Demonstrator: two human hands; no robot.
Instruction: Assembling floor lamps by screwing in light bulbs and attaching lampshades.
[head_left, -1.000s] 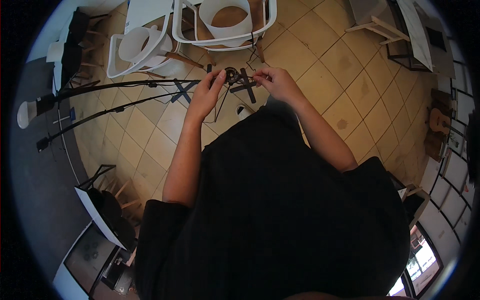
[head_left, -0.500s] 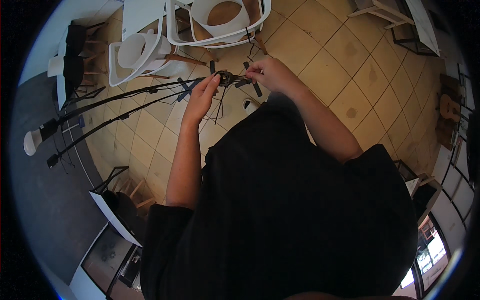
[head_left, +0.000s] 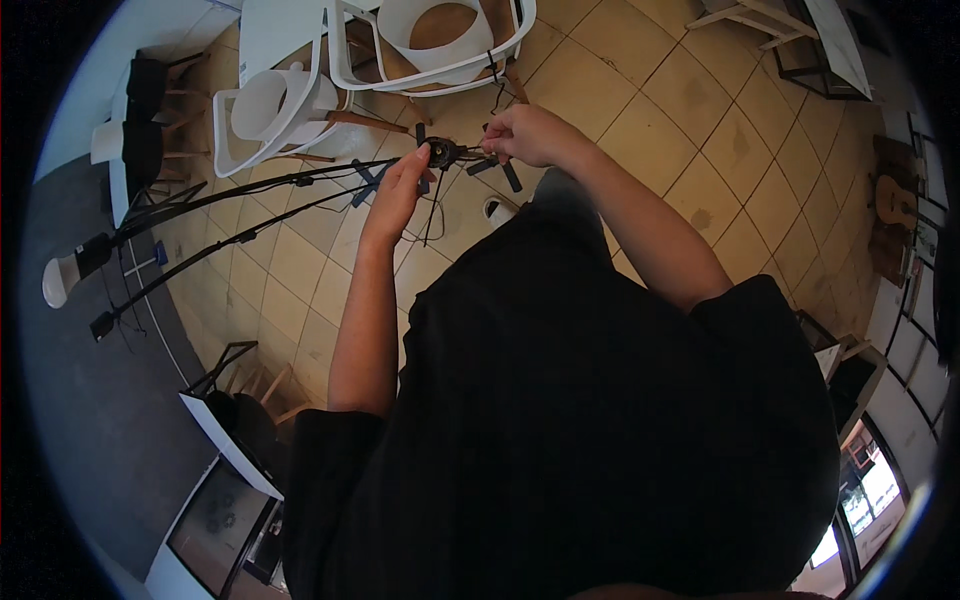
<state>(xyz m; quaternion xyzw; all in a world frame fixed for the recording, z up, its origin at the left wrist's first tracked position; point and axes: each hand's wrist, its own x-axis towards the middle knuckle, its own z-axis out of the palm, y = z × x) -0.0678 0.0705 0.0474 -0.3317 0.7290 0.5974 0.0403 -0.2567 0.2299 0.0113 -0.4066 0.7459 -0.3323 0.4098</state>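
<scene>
Left hand [head_left: 398, 192] and right hand [head_left: 525, 135] pinch small black clamp [head_left: 443, 153] with dangling cables, upper centre; white chairs [head_left: 440, 45] just above, open tiled floor [head_left: 720, 130] upper right.

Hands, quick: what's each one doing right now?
Left hand: fingers up against the small black part, seemingly gripping it.
Right hand: closed, pinching something thin beside that part; what it is cannot be told.
</scene>
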